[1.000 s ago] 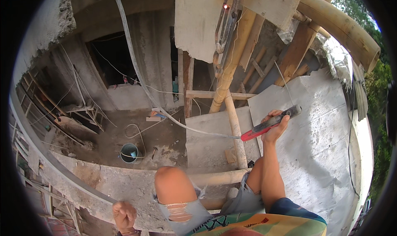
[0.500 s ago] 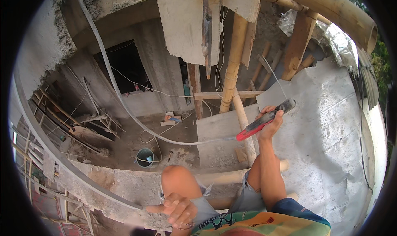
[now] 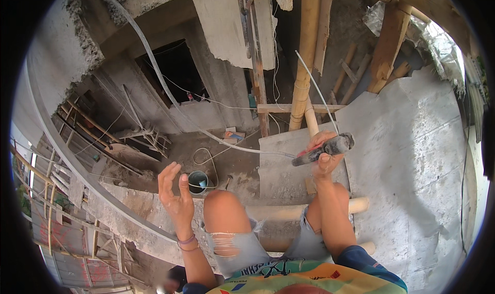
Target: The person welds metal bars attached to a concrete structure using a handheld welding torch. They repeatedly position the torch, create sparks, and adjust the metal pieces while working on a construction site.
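My right hand (image 3: 325, 170) grips a black and red welding electrode holder (image 3: 337, 146) above my right knee. A thin pale welding rod (image 3: 315, 85) slants up and away from the holder's far side. From its left end, a thick grey cable (image 3: 206, 132) sags across to the upper left. My left hand (image 3: 177, 198) is raised beside my left knee, fingers spread and holding nothing. Below its wrist lies the end of a long grey metal bar (image 3: 98, 191), which runs along the left side.
Below stands a dark bucket (image 3: 198, 182) with a hose. Bamboo poles (image 3: 306, 62) rise ahead, and a bamboo beam (image 3: 278, 212) crosses before my knees. Grey sheet metal (image 3: 402, 154) spreads on the right. A hanging panel (image 3: 227, 28) and metal bars (image 3: 252, 36) are overhead.
My left hand has risen from near my lap, moving up and left, and its fingers have opened out. The holder has turned in my right hand, and the view has shifted.
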`<state>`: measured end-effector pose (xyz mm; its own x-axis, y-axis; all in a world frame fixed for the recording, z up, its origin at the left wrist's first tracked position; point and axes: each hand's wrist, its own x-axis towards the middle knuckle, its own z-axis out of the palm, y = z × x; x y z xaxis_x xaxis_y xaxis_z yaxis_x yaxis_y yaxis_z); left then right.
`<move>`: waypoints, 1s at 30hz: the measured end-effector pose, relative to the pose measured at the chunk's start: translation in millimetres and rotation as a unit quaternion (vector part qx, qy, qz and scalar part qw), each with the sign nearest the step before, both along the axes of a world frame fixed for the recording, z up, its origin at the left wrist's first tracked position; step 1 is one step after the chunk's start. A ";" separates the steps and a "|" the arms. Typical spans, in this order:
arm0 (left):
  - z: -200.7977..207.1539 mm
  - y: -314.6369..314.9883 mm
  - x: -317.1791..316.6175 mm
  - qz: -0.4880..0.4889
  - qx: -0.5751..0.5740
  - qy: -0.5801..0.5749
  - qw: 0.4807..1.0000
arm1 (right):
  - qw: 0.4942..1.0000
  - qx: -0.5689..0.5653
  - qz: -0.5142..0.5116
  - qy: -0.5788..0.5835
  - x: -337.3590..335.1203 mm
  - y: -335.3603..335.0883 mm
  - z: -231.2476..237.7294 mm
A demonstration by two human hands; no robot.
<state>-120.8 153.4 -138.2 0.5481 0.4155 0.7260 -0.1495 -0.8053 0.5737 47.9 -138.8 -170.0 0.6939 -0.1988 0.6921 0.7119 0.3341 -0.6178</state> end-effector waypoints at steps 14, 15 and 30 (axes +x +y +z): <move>119.2 -0.8 102.9 -0.124 -0.296 -0.334 0.886 | 0.989 -0.131 -0.041 -0.055 -19.9 16.0 38.7; 130.4 6.7 108.1 -0.168 -0.337 -0.340 0.862 | 0.988 -0.135 -0.045 -0.055 -19.6 16.0 39.4; -3.9 114.2 157.2 -0.251 -0.713 -0.363 0.546 | 0.977 -0.147 -0.111 -0.108 -0.1 34.2 61.3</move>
<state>36.4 267.5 -142.1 0.6353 0.7714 -0.0372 -0.7501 0.6278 0.2079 47.7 -104.6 -108.8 0.4881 -0.0988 0.8672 0.8707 -0.0133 -0.4916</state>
